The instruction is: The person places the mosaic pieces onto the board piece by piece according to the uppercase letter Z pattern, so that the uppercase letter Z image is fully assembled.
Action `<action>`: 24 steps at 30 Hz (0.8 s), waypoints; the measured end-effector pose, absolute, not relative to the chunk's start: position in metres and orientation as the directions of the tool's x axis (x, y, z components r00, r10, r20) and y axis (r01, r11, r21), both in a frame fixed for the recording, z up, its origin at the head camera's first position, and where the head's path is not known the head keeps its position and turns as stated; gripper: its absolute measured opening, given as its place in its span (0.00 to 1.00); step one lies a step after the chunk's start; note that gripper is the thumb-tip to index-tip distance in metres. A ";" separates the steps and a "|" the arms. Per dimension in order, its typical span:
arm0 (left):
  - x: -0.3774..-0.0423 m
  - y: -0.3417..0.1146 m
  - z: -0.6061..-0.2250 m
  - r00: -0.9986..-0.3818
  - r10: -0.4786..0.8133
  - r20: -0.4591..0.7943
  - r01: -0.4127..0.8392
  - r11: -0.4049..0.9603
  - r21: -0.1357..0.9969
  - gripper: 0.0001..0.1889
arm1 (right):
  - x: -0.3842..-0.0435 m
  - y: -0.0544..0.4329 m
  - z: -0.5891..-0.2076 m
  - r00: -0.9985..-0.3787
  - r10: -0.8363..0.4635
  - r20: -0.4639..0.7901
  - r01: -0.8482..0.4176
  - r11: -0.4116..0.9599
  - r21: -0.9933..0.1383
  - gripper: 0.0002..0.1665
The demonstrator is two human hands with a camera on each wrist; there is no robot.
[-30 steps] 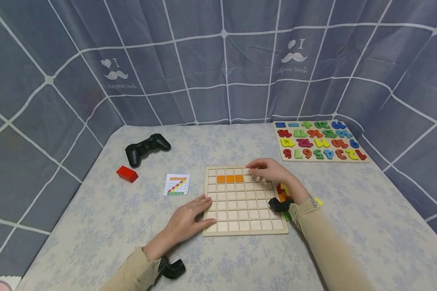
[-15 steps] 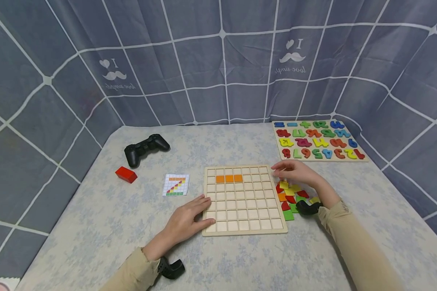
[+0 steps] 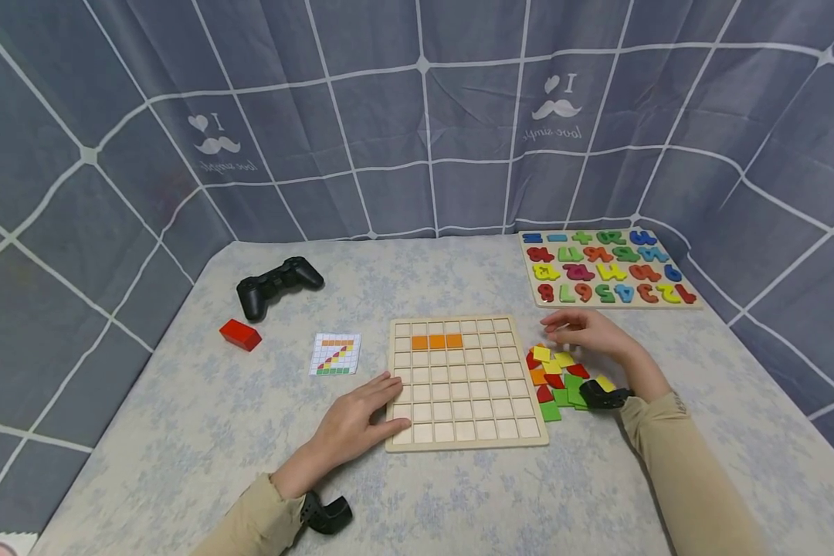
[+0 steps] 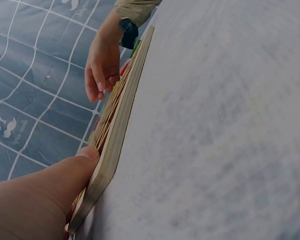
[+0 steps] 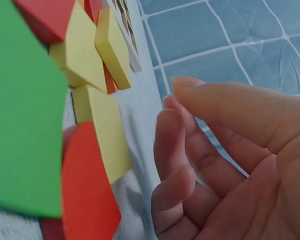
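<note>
My left hand [image 3: 357,417] rests on the left edge of a wooden grid board [image 3: 452,391], fingers straight; in the left wrist view its thumb [image 4: 72,172] lies over the board's rim. Three orange square tiles [image 3: 437,341] sit side by side in an upper row of the grid. Beyond the board's right edge is a pile of coloured tiles [image 3: 552,367], yellow, red, green and orange. Above the back of that pile hovers my right hand [image 3: 591,333], its fingers loosely bent. The right wrist view shows nothing between them, with a yellow tile [image 5: 107,132] and a red tile [image 5: 87,185] nearby.
Left of the board lies a pattern card [image 3: 336,354]. A red block [image 3: 240,334] and a black game controller [image 3: 280,286] are farther left. At the back right stands a number puzzle board [image 3: 608,269]. Grid-patterned curtains [image 3: 361,116] close off the table's back and sides.
My right hand has moved right, from above the board's upper right corner to beside the tile pile, which is now uncovered. The left hand and the three orange tiles have stayed put.
</note>
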State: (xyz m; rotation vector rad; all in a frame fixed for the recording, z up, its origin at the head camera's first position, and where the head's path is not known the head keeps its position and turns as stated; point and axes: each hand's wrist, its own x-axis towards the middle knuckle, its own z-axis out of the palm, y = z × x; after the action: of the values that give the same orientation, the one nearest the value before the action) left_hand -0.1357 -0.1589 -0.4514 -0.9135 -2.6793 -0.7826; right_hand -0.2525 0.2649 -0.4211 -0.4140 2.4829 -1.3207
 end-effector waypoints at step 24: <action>-0.136 -0.159 -0.452 -0.798 0.519 0.307 0.603 0.681 0.416 0.33 | -0.250 0.259 -0.421 -0.809 -0.554 -0.197 -0.150 0.518 -0.842 0.22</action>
State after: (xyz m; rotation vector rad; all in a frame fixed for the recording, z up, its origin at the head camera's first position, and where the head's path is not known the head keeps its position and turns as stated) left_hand -0.1356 -0.1593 -0.4517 -0.9176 -2.7275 -0.7630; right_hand -0.2498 0.2595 -0.4209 -0.5762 2.3177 -1.2230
